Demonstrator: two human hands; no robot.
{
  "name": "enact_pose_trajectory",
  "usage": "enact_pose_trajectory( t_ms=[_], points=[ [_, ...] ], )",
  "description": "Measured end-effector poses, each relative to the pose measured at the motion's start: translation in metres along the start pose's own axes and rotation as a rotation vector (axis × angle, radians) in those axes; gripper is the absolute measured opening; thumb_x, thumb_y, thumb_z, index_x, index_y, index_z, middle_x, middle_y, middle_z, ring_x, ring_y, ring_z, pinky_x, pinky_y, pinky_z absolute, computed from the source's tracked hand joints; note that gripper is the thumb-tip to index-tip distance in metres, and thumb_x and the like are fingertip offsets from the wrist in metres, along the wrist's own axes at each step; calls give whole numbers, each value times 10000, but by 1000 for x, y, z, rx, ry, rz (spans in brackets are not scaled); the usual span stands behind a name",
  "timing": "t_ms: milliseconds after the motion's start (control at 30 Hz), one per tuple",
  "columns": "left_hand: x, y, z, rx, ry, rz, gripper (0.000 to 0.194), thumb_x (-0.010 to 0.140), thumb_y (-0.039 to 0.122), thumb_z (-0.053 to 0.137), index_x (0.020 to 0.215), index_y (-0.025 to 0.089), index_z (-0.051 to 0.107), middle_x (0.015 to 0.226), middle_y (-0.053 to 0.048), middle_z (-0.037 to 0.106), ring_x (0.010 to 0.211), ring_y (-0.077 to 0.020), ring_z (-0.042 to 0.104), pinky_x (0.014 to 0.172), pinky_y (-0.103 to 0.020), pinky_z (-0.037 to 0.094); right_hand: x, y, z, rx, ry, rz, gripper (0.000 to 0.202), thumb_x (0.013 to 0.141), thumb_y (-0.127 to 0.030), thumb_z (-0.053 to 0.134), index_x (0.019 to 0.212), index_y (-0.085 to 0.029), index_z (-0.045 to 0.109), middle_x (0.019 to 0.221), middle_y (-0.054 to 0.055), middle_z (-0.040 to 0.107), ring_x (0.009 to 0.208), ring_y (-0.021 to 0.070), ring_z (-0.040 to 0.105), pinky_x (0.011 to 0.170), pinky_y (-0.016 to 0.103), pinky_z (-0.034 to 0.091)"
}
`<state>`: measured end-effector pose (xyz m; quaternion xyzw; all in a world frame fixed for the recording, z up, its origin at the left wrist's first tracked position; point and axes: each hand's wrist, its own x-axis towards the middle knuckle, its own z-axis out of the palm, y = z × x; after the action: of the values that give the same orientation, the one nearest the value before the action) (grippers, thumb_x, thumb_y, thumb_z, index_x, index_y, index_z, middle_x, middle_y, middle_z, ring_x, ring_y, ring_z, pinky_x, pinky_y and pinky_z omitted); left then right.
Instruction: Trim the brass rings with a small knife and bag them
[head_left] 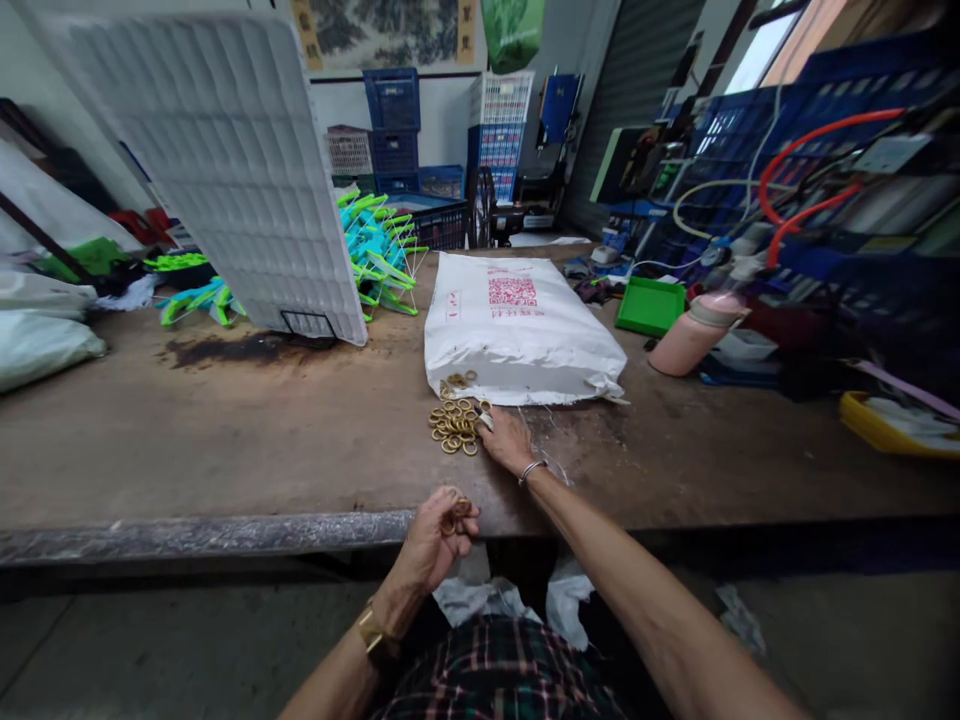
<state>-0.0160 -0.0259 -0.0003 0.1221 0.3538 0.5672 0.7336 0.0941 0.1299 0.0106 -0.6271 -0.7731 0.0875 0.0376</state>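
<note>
A heap of brass rings [452, 428] lies on the wooden table in front of a white sack. My right hand [508, 440] reaches to the heap's right edge, fingers drawn together and touching the rings; what sits between the fingertips is hidden. A light band wraps one of its fingers. Closer to me, my left hand [439, 540] is closed around a few brass rings [454, 515], held just over the table's front edge. The white sack [517, 325], printed with a red code, lies flat behind the heap, and some rings rest against its front.
An upright white ribbed panel [225, 170] stands at the left, beside green and blue plastic pieces [379, 250]. To the right are a green tray [651, 305], a pink bottle [694, 335] and a yellow tray [892, 425]. Stacked crates [394, 125] stand beyond the table.
</note>
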Motion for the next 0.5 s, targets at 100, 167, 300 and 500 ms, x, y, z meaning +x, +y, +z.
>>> enact_pose_trajectory(
  t_ms=[100,167,300,500],
  points=[
    [1,0,-1,-110,-31,-75,287,654,387,680,741,148,547,655,-10,563,546,-97,532,395,-159,340,0,-2,3,-24,-8,6,306,849,-345,425,1094,-194,529,996,104,633,877,203,604,676,274,381],
    [3,0,-2,-164,-21,-111,316,637,402,696,650,133,532,663,-22,563,568,-100,541,413,-165,353,-1,0,5,-8,18,2,305,838,-314,435,1105,-194,522,997,103,624,866,194,599,674,268,377],
    [8,-4,-4,-155,35,-105,346,587,384,744,613,143,497,703,-28,576,631,-128,574,438,-185,372,-6,8,7,164,70,-12,222,811,-251,441,995,-178,543,860,74,632,759,176,580,633,261,352],
    [17,-3,-1,395,107,254,284,700,441,643,720,177,539,528,47,465,441,-74,389,407,-186,282,-49,6,-2,644,21,-112,120,727,-205,457,803,-183,548,713,-3,579,663,131,510,610,230,361]
  ],
)
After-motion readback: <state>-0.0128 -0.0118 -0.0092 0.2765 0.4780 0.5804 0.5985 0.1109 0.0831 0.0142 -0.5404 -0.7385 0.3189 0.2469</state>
